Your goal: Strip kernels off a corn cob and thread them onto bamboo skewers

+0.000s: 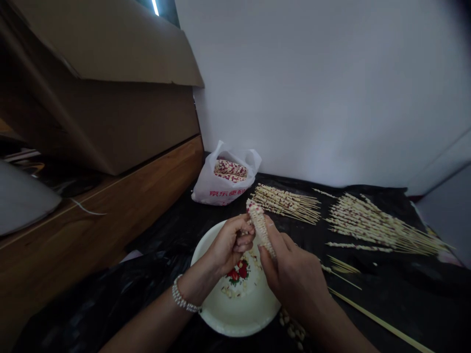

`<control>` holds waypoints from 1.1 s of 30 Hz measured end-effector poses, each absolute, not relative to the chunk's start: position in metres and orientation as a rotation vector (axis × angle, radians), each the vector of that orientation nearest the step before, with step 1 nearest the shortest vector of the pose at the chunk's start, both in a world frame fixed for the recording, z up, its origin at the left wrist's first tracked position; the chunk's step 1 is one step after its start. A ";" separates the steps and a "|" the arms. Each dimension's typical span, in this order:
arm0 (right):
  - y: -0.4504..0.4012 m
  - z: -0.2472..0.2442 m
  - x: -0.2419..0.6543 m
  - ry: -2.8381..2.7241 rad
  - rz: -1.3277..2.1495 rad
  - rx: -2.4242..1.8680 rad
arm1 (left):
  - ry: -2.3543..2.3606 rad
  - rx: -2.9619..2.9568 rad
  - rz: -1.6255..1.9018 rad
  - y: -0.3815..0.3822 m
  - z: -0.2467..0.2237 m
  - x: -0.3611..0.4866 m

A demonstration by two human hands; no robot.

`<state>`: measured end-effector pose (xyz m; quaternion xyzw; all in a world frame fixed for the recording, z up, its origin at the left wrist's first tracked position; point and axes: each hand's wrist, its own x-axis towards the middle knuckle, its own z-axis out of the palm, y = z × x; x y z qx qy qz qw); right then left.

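Note:
My right hand is wrapped round a mostly stripped corn cob, tilted above a pale basin. A few red and white kernels remain at the cob's upper end. Against the cob's left side, my left hand has its fingers curled together; what they hold, if anything, is too small to name. Loose kernels lie in the basin around a red flower print. A beaded bracelet circles my left wrist.
Behind the basin, a white plastic bag holds speckled cobs. Kernel-threaded skewers lie in two groups on black sheeting at the right, near bare sticks. A cardboard box stands on a wooden surface at the left.

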<state>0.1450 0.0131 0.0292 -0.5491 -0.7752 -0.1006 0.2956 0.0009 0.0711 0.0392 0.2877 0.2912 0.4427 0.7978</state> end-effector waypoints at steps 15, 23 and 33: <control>0.012 0.027 0.144 -2.042 -0.114 -1.414 | 0.502 0.393 0.856 0.074 0.049 -0.003; 0.010 0.029 0.143 -2.065 -0.223 -1.405 | 0.558 0.361 0.808 0.078 0.046 -0.010; 0.013 0.028 0.146 -2.055 -0.123 -1.412 | 0.551 0.354 0.848 0.076 0.051 -0.008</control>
